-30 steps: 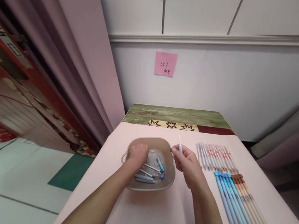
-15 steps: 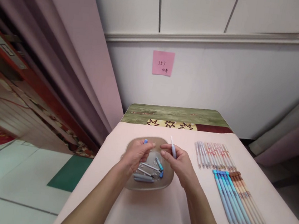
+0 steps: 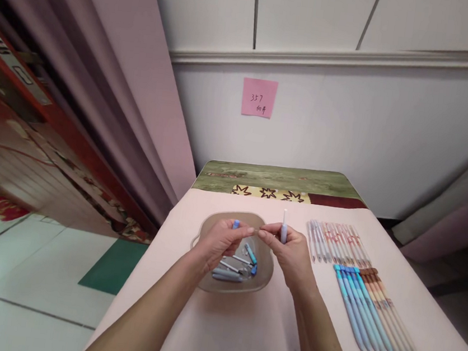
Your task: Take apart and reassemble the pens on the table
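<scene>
My left hand (image 3: 220, 242) is closed above a greyish plastic basin (image 3: 263, 283), with a small blue pen part (image 3: 236, 224) showing at its fingers. My right hand (image 3: 292, 255) grips a pale blue pen barrel (image 3: 283, 233) that stands upright between the fingers, a thin white tip at its top. Thumb and finger of both hands meet in front of the basin's far half. Something tiny may be pinched there, too small to make out. Down in the basin lie a teal pen part (image 3: 250, 253), grey-blue barrels (image 3: 226, 275), thin refills and a blue piece (image 3: 253, 269).
To the right lie a row of blue-capped pens (image 3: 359, 314), brown-capped pens (image 3: 389, 317) beside them, and clear patterned pens (image 3: 336, 243) behind. A pink note (image 3: 258, 98) is stuck on the wall behind the table (image 3: 236, 339).
My hands have come together, so their fingertips now meet. The barrel in my right hand has turned from tilted to upright. The camera view has shifted slightly.
</scene>
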A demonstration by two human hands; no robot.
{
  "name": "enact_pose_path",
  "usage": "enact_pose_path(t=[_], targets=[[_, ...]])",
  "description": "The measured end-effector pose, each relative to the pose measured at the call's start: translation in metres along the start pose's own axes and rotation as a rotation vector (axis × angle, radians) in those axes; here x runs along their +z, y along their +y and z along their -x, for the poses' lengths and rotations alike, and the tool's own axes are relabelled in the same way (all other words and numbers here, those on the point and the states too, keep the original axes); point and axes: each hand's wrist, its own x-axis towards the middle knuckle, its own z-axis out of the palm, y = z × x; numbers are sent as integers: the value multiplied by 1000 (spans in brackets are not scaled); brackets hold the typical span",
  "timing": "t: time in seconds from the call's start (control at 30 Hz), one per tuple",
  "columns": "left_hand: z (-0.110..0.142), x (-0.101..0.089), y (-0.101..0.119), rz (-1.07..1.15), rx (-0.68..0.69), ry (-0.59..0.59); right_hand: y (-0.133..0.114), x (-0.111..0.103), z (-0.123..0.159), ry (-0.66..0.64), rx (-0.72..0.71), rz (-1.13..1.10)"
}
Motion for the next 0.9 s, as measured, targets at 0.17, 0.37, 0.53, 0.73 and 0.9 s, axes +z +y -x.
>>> enact_pose_path(t=[0.17, 0.37, 0.53, 0.73, 0.9], targets=[[-21, 6, -29, -724, 20, 212, -1, -1, 0, 51, 55, -4], [-35, 19, -50, -845, -26, 191, -2, 2, 2, 24, 54, 9], [-47, 19, -63, -796, -36, 182, -4, 3, 3, 11, 48, 14], [-50, 11, -64, -553, -50, 193, 0, 3, 1, 0, 34, 26], [-17, 4, -43, -155, -4, 216, 4, 3, 0, -11, 20, 83]])
